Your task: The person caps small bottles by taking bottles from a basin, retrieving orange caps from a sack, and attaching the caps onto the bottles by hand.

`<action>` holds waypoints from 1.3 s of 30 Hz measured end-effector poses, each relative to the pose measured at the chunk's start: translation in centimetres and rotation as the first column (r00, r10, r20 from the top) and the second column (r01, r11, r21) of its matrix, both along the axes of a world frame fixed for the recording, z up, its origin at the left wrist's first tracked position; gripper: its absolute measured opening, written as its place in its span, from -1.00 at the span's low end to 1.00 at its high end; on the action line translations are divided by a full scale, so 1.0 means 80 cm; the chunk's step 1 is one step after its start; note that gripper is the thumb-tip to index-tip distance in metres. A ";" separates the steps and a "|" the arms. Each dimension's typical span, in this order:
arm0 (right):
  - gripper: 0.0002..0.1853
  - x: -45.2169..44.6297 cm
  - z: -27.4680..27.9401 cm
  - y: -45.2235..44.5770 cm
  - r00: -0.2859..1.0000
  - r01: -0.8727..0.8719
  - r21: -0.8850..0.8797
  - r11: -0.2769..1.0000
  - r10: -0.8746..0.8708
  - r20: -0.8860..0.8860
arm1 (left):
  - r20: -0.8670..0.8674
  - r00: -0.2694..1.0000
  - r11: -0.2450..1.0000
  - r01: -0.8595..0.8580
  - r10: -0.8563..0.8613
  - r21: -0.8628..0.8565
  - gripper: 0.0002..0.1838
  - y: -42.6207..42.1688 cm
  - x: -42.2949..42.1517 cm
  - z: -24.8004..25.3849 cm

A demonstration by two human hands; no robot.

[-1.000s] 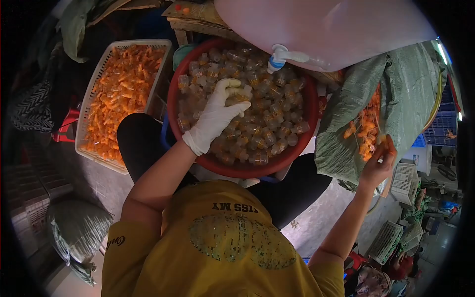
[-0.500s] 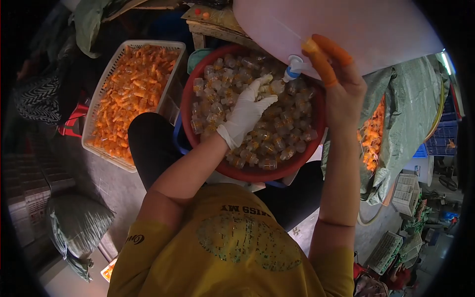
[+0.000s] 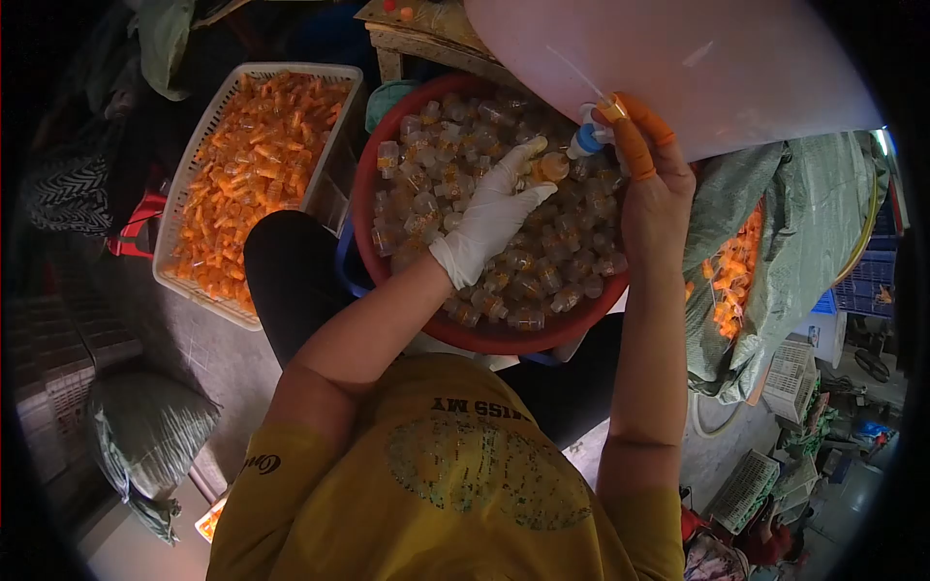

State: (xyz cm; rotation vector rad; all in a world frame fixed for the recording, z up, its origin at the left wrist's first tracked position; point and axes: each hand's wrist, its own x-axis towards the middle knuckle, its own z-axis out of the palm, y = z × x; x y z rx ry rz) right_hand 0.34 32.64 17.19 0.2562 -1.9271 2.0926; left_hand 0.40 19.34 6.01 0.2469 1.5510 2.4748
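My left hand (image 3: 494, 208), in a white glove, is closed round a small clear bottle (image 3: 553, 168) with an orange tint, above a red tub (image 3: 465, 339) full of small clear bottles. Orange covers wrap some fingers of my right hand (image 3: 644, 155), which pinches a small orange-yellow piece (image 3: 611, 108) with a thin clear stem pointing up and left. Right beside that piece is a blue and white spout (image 3: 585, 143) on a large pinkish translucent container (image 3: 678, 58).
At left stands a white basket (image 3: 356, 92) of orange-capped pieces. A green woven sack (image 3: 804, 213) with orange pieces (image 3: 736, 276) is at right. A wooden stand (image 3: 426, 44) is behind the tub, and a tied sack (image 3: 155, 426) lies lower left.
My right hand has come from the green sack up to the spout with a small orange-yellow piece. My left hand has moved right with its bottle, closer to the spout.
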 end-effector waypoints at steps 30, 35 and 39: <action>-0.69 0.115 0.035 0.090 0.984 0.008 0.788 0.616 0.137 -0.117 | 0.373 0.770 0.856 0.474 -0.517 0.207 -0.53 -0.071 0.063 0.050; -0.68 0.135 0.034 0.061 0.941 -0.127 0.808 0.575 0.327 -0.085 | 0.272 0.676 0.710 0.703 -0.685 0.043 -0.54 -0.049 0.064 0.009; -0.65 0.136 0.019 0.060 0.925 -0.054 0.813 0.580 0.335 -0.177 | 0.336 0.658 0.739 0.590 -0.674 0.327 -0.56 -0.050 0.095 0.076</action>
